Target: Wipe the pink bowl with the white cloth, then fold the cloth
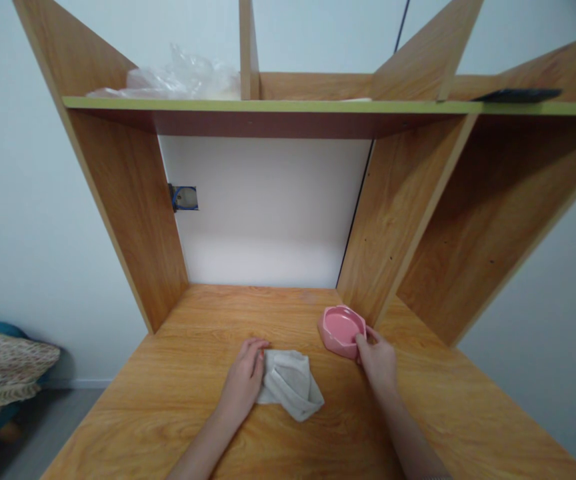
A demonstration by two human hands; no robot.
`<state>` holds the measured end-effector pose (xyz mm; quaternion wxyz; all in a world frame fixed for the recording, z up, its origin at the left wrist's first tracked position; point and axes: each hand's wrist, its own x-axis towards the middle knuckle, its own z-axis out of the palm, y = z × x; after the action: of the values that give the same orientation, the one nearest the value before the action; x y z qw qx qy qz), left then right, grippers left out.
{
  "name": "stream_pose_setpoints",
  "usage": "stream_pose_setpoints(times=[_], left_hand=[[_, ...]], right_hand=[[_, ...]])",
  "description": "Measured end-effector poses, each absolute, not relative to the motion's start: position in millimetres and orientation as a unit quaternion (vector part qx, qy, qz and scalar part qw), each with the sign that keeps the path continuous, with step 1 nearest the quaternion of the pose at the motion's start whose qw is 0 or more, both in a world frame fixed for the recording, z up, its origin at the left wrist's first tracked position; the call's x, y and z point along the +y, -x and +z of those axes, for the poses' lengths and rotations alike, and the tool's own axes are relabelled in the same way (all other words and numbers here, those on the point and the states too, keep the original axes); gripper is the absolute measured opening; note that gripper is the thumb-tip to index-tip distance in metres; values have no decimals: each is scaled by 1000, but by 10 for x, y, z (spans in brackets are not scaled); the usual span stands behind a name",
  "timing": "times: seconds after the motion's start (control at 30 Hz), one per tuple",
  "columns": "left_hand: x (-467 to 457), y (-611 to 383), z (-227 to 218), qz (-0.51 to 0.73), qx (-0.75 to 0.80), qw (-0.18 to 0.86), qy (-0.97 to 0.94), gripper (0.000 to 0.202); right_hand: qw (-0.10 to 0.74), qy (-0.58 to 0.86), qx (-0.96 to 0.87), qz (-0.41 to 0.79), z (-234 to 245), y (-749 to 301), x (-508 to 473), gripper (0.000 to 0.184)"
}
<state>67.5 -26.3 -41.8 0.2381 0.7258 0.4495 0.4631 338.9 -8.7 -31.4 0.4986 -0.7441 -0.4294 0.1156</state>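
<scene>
A pink faceted dish (343, 324) with a shallow round hollow sits on the wooden desk, close to the upright divider. My right hand (378, 363) pinches its right rim between thumb and fingers. To the left lies a light grey cloth (293, 383), loosely folded with one corner pointing toward me. My left hand (245, 375) is at the cloth's left edge, its fingers curled in and gripping the upper left corner; the fingertips are partly hidden.
The wooden desk (178, 400) has side panels and an upper shelf (288, 105). Clear plastic bags (183, 80) and a flat dark object (521, 95) lie on that shelf. A socket opening (185, 198) shows at the back wall. Patterned fabric (8, 363) is at far left.
</scene>
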Motion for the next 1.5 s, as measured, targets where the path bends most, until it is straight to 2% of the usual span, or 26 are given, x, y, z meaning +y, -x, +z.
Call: stream_pose_setpoints(times=[0.23,0.5,0.67,0.8,0.97,1.1,1.23,1.37,1.5], left_hand=[[-267,-704,-456,457,436,266,-728,28],[-278,-702,-431,442,458,251,-729,31],[-256,-656,-417,419,489,218,-733,26],[-263,-565,-325,345,568,169,-728,24],[-271,-488,-204,218,674,109,-697,24],[-274,-485,-170,171,696,100,-691,28],[-282,-506,-195,165,690,126,-693,31],[-294,-547,-241,166,675,145,-704,28],[-299,-567,-251,170,670,157,-705,24]], right_hand=[[488,746,-437,123,-293,-3383,-107,53],[492,739,-443,124,-313,-3394,-100,51],[501,735,-443,114,-320,-3395,-112,52],[519,736,-425,86,-271,-3356,-139,57],[516,663,-528,124,-105,-3097,-209,39],[436,559,-666,232,21,-2778,-315,32],[346,514,-753,221,14,-2596,-404,25],[350,497,-770,191,-69,-2587,-406,18],[387,513,-731,228,-86,-2661,-373,15]])
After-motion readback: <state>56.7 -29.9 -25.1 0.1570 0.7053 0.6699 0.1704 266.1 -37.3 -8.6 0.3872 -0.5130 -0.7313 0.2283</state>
